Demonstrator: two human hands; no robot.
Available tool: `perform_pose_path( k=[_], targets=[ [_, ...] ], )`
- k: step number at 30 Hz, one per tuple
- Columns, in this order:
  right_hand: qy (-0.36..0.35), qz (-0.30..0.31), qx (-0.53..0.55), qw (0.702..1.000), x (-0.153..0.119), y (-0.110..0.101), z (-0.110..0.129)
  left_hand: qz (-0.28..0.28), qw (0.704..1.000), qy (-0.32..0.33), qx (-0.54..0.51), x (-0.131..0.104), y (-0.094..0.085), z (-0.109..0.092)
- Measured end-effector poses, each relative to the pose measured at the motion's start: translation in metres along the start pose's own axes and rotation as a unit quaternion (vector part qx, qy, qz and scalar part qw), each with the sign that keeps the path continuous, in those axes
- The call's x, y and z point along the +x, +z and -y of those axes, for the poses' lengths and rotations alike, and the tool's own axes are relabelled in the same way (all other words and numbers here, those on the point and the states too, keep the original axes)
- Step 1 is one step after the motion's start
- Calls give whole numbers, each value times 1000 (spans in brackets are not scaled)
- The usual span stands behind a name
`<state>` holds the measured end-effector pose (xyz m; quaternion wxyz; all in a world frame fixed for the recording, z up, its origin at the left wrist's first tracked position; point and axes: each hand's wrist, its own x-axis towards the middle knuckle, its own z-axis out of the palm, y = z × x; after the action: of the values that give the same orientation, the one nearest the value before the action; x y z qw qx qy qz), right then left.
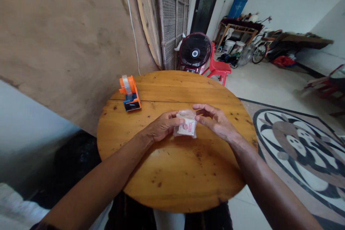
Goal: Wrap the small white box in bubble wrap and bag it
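A small white packet with red print [188, 126], wrapped in clear plastic, is at the middle of the round wooden table [175, 176]. My left hand [164, 125] grips its left side, the thumb lying on top. At the packet's upper right is my right hand [214, 120], its fingers apart and the thumb tip close to the plastic's edge. Whether that thumb touches the plastic is too small to tell.
An orange and blue tape dispenser [131, 95] stands at the table's back left. Beyond the far edge are a dark red fan [195, 50] and a red plastic chair [219, 66]. A bare board wall [81, 43] borders the left side.
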<state>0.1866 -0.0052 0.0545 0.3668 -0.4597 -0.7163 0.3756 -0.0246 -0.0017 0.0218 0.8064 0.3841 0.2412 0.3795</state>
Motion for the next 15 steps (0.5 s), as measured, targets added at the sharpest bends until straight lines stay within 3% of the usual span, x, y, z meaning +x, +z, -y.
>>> perform_pose_path(
  k=[4, 9, 15],
  targets=[
    [-40, 24, -76, 996, 16, -3, 10, 10, 1000, 1, 9, 1, -1, 1],
    [-119, -39, -54, 991, 31, 5, 7, 16, 1000, 6, 9, 1, -2, 3],
    [-80, -57, 45, 994, 35, 10, 1, 3, 1000, -5, 5, 1, -1, 2]
  ],
)
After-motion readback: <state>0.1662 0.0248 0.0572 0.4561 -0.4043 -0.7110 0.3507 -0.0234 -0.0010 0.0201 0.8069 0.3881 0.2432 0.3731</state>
